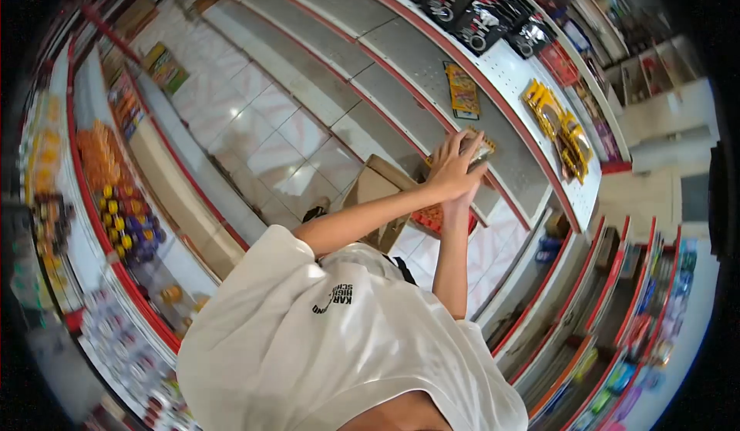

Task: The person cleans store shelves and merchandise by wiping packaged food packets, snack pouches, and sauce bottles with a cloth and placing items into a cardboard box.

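My left hand [449, 167] and my right hand [464, 187] come together over the edge of a grey shelf. Between them is a small stack of packets [484, 149] with yellow edges, my fingers wrapped round it and hiding most of it. Just beyond, on the same shelf, lies a flat yellow packet [462, 90]. Higher up, a pile of yellow-and-black packets [556, 129] rests on the white perforated top shelf.
Below my arms an open cardboard box [370, 200] stands on the tiled floor [301, 150], beside a red basket [429, 219]. Black packs [478, 26] fill the top shelf's far part. Stocked shelves [127, 223] run along the left; more racks [609, 292] stand at right.
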Demonstrator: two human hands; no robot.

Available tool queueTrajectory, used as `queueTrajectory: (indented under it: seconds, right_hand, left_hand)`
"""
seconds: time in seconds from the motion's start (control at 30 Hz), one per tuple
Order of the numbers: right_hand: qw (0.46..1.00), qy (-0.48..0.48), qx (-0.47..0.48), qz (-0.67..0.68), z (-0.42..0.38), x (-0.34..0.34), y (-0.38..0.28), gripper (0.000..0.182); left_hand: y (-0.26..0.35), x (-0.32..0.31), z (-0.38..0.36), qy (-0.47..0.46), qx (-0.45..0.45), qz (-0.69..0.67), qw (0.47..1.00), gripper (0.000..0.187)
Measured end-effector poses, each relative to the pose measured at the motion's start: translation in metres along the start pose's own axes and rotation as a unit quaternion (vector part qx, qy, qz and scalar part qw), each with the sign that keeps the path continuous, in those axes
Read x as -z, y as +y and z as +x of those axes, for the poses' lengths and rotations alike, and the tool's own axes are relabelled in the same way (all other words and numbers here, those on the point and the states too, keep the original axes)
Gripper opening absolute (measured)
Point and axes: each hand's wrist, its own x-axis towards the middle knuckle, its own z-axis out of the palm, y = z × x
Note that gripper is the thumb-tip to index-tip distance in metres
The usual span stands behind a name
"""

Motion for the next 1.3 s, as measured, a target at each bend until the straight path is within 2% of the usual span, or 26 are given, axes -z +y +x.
queueTrajectory:
  seconds: [0.07, 0.1, 0.17, 0.2, 0.23, 0.27, 0.33, 0.47, 0.5, 0.57, 0.6, 0.63, 0.67, 0.73, 0.77, 0.8, 0.83, 0.87, 0.97, 1.0, 1.07, 1.1, 1.13, 1.2, 1.23, 1.3]
  right_hand:
    - [0.997, -0.052, 0.009, -0.055, -0.005, -0.003, 0.001, 0.050]
    - [0.993, -0.079, 0.014, -0.087, -0.005, 0.001, 0.000, 0.051]
    - [0.980, -0.136, 0.026, -0.144, 0.004, 0.016, -0.004, 0.053]
    - [0.971, -0.166, 0.037, -0.169, 0.015, 0.029, -0.006, 0.055]
    - [0.979, -0.181, -0.005, -0.093, 0.031, 0.046, -0.005, 0.056]
    - [0.978, -0.187, -0.011, -0.095, 0.031, 0.048, -0.003, 0.056]
    - [0.965, -0.171, 0.002, -0.197, 0.024, 0.035, 0.005, 0.055]
    - [0.876, -0.121, 0.063, -0.462, 0.015, 0.005, 0.025, 0.052]
    - [0.866, -0.106, 0.067, -0.483, 0.021, -0.001, 0.025, 0.052]
    - [0.914, -0.101, 0.057, -0.389, 0.052, 0.002, 0.030, 0.052]
    - [0.946, -0.116, 0.040, -0.302, 0.060, 0.008, 0.029, 0.052]
    - [0.947, -0.058, -0.012, -0.315, 0.044, -0.013, 0.022, 0.053]
    - [0.953, -0.042, 0.001, -0.299, 0.039, -0.014, 0.030, 0.053]
    - [0.870, -0.112, 0.084, -0.473, 0.025, -0.015, 0.043, 0.050]
    - [0.805, -0.090, 0.218, -0.545, 0.021, -0.022, 0.046, 0.051]
    - [0.714, -0.063, 0.340, -0.609, 0.018, -0.034, 0.041, 0.052]
    - [0.669, -0.110, 0.374, -0.633, 0.031, -0.026, 0.028, 0.053]
    - [0.671, -0.086, 0.380, -0.630, 0.041, -0.019, 0.020, 0.053]
    - [0.872, 0.021, 0.202, -0.446, 0.065, -0.013, 0.000, 0.051]
    - [0.930, 0.093, 0.098, -0.343, 0.060, -0.020, -0.016, 0.047]
    - [0.978, 0.090, 0.085, -0.170, 0.064, -0.006, -0.035, 0.042]
    - [0.974, 0.051, 0.145, -0.169, 0.063, -0.001, -0.045, 0.040]
    - [0.956, 0.082, 0.182, -0.215, 0.057, -0.007, -0.061, 0.040]
    - [0.973, 0.039, 0.084, -0.209, 0.049, -0.007, -0.100, 0.036]
    - [0.974, 0.041, 0.087, -0.207, 0.042, -0.023, -0.115, 0.036]
    - [0.890, -0.149, 0.189, -0.388, 0.019, -0.064, -0.143, 0.037]
  left_hand:
    - [-0.003, -0.013, 0.012, 0.005, 0.149, -0.217, 0.965, 0.065]
    - [-0.003, -0.017, 0.012, 0.006, 0.193, -0.210, 0.959, 0.058]
    - [-0.001, -0.032, -0.002, 0.060, 0.205, -0.228, 0.950, 0.059]
    - [0.004, -0.032, -0.011, 0.051, 0.207, -0.255, 0.943, 0.059]
    - [0.005, -0.033, -0.018, 0.035, 0.206, -0.281, 0.937, 0.060]
    - [0.001, -0.034, -0.020, 0.041, 0.210, -0.283, 0.935, 0.060]
    - [-0.011, -0.033, -0.017, 0.075, 0.219, -0.284, 0.930, 0.063]
    - [-0.041, -0.024, -0.010, 0.085, 0.277, -0.591, 0.753, 0.056]
    - [-0.038, -0.014, -0.012, 0.061, 0.272, -0.591, 0.757, 0.056]
    - [-0.035, 0.003, -0.020, 0.020, 0.227, -0.542, 0.809, 0.057]
    - [-0.036, 0.007, -0.019, -0.005, 0.225, -0.541, 0.810, 0.057]
    - [-0.041, 0.012, -0.010, -0.037, 0.272, -0.553, 0.787, 0.058]
    - [-0.047, 0.016, 0.000, -0.070, 0.319, -0.560, 0.762, 0.059]
    - [-0.063, 0.015, 0.012, -0.058, 0.295, -0.613, 0.731, 0.059]
    - [-0.066, 0.012, 0.015, -0.038, 0.246, -0.637, 0.729, 0.054]
    - [-0.060, 0.014, 0.017, -0.064, 0.241, -0.638, 0.728, 0.054]
    - [-0.054, 0.019, 0.013, -0.093, 0.297, -0.642, 0.700, 0.049]
    - [-0.049, 0.025, 0.011, -0.121, 0.353, -0.640, 0.672, 0.044]
    - [-0.065, 0.020, 0.021, -0.206, 0.307, -0.612, 0.699, 0.041]
    - [-0.062, 0.024, 0.028, -0.186, 0.319, -0.621, 0.691, 0.039]
    - [-0.057, 0.046, 0.045, -0.223, 0.353, -0.659, 0.626, 0.039]
    - [-0.057, 0.053, 0.056, -0.256, 0.369, -0.670, 0.591, 0.038]
    - [-0.062, 0.052, 0.063, -0.262, 0.369, -0.667, 0.592, 0.038]
    - [-0.069, 0.044, 0.079, -0.315, 0.367, -0.679, 0.552, 0.039]
    - [-0.058, 0.048, 0.089, -0.327, 0.351, -0.670, 0.566, 0.037]
    - [-0.034, 0.053, 0.104, -0.324, 0.343, -0.656, 0.589, 0.038]
